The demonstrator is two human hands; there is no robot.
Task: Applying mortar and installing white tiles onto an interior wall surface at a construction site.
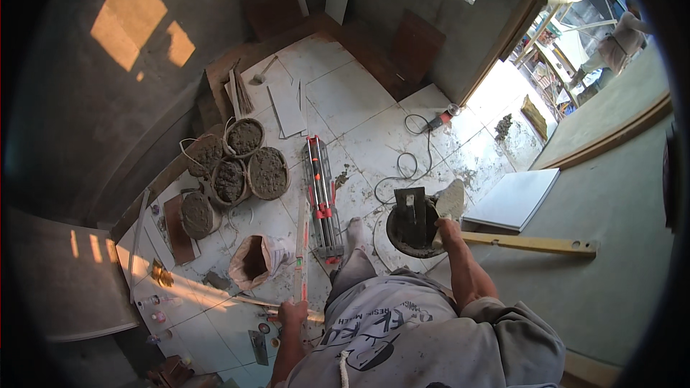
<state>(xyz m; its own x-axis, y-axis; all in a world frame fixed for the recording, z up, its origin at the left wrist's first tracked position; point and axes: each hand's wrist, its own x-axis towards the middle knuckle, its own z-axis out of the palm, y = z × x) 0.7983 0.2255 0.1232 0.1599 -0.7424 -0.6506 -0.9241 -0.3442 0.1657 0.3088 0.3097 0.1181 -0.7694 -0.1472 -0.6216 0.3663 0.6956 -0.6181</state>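
Observation:
My left hand [293, 310] is closed on the lower end of a long pale straightedge level [302, 266] with red strips, reaching forward beside a red-and-silver tile cutter [321, 201] on the floor. My right hand [447, 227] grips the handle of a mortar-coated trowel [451, 197] at the rim of a dark bucket [399, 236]. A dark flat float [411, 210] stands in that bucket. A yellow level [539, 243] lies just right of my right forearm. An open paper sack [262, 262] sits ahead of my left hand.
Several mortar buckets [268, 172] cluster at left. A corded grinder [440, 121] lies near the doorway. White tiles [512, 197] are stacked at right; brown boards [411, 39] lean on the back wall. Another person [619, 43] works outside beside scaffolding [540, 32].

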